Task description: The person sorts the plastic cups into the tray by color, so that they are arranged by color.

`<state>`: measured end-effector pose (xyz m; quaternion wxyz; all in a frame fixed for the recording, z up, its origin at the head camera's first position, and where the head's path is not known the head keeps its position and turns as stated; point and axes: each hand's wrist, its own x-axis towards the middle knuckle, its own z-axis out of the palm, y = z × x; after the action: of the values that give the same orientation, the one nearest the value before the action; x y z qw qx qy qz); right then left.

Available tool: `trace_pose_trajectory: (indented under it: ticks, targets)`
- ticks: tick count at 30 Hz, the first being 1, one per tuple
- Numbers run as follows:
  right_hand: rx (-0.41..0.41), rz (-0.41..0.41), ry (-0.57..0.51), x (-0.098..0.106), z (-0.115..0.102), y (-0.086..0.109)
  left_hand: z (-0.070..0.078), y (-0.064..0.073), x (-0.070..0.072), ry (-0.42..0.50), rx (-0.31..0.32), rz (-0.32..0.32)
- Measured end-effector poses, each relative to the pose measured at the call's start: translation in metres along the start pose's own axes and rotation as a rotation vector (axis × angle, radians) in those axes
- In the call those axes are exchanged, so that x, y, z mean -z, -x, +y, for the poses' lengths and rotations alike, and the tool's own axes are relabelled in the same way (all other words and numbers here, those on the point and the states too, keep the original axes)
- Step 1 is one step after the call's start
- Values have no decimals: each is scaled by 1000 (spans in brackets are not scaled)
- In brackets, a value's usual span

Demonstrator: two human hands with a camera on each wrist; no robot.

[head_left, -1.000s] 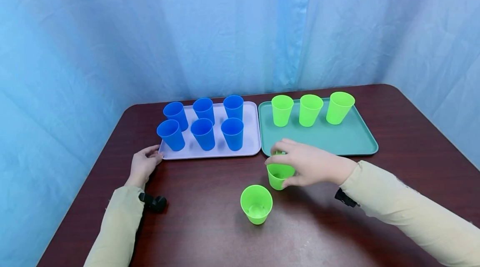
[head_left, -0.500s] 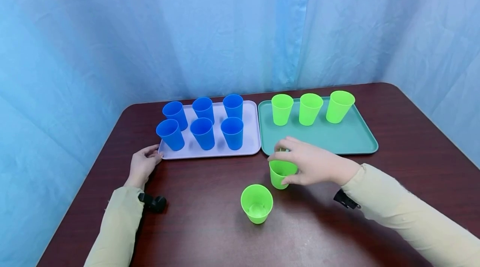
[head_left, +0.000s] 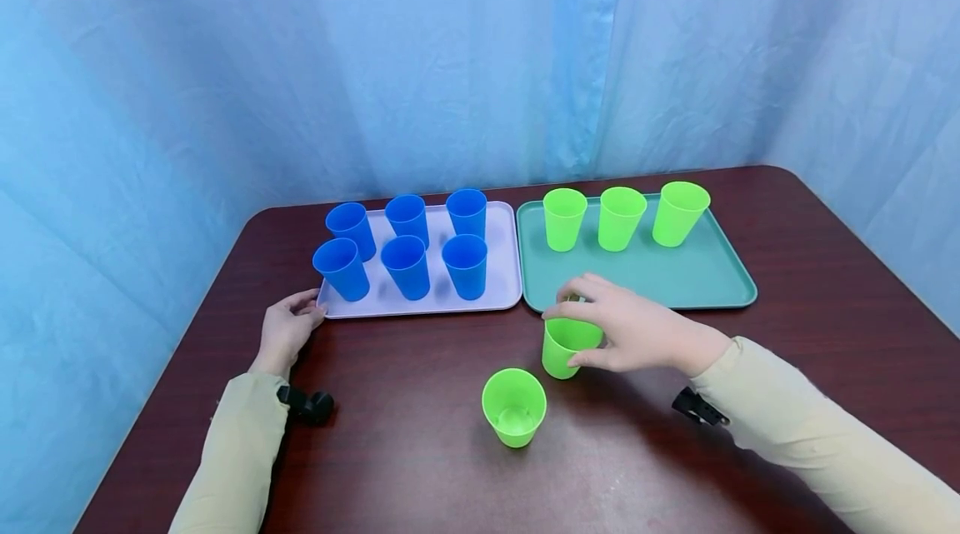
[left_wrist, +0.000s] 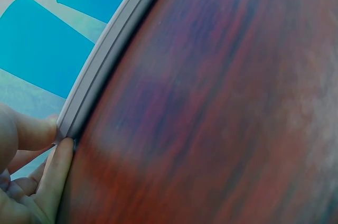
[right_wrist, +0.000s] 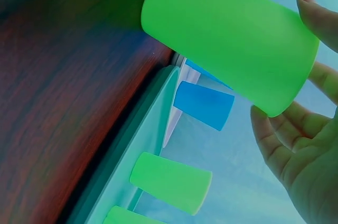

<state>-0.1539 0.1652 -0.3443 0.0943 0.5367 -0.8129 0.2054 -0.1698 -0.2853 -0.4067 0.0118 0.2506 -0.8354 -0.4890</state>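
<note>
My right hand (head_left: pixel 626 326) grips a green cup (head_left: pixel 558 359) by its rim, thumb on the near side and fingers on the far side. In the right wrist view that cup (right_wrist: pixel 227 39) is seen side-on, with the fingers round its mouth end. Another green cup (head_left: pixel 513 409) stands upright on the table, nearer to me and to the left. My left hand (head_left: pixel 287 330) pinches the near left corner of the lilac tray (head_left: pixel 495 301); in the left wrist view, thumb and a finger meet at the tray's rim (left_wrist: pixel 100 60).
Several blue cups (head_left: pixel 467 269) stand in two rows on the lilac tray. Beside it, the teal tray (head_left: pixel 675 288) bears three green cups (head_left: pixel 621 222) along its far side. Both trays lie on a dark wood table (head_left: pixel 405 384) before a blue curtain (head_left: pixel 450 59).
My right hand has shifted slightly to the right together with the green cup. The left hand, the trays and the other cups look unmoved.
</note>
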Motion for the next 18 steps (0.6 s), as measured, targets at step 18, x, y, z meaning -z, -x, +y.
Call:
trace_pose_trajectory:
  ticks: [18]
  targets:
    - [-120, 355, 57, -4, 25, -4, 1, 1, 0, 16, 10, 6]
